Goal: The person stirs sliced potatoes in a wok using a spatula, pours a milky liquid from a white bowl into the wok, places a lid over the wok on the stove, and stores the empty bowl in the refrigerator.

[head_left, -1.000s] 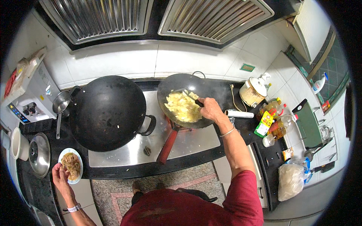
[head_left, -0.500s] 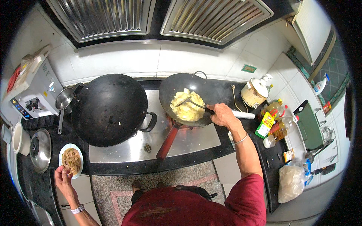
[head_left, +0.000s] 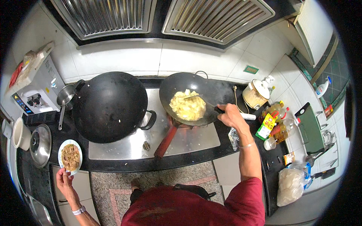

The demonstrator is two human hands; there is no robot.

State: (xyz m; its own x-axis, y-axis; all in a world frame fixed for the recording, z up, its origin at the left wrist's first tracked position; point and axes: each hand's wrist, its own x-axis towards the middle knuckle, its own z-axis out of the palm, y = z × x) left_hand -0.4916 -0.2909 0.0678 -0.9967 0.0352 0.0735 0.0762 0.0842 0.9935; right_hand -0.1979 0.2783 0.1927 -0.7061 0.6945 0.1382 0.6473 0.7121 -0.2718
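While my right hand (head_left: 232, 116) is closed round one black-handled spatula (head_left: 218, 109), its long axis running leftward and slightly away from me with the blade among pale-yellow chopped pieces (head_left: 184, 109) in the smaller round black wok (head_left: 176, 83), my left hand (head_left: 65, 181) has bent fingers at the near rim of one pale plate (head_left: 60, 155) of brown food (head_left: 71, 156) by the black countertop's (head_left: 143, 165) front left edge; I cannot tell whether they grip it. Of two woks, the larger round black wok (head_left: 109, 107) stands between plate and spatula, and one red-brown handle (head_left: 166, 142) juts toward the steel hob's (head_left: 196, 144) front edge.
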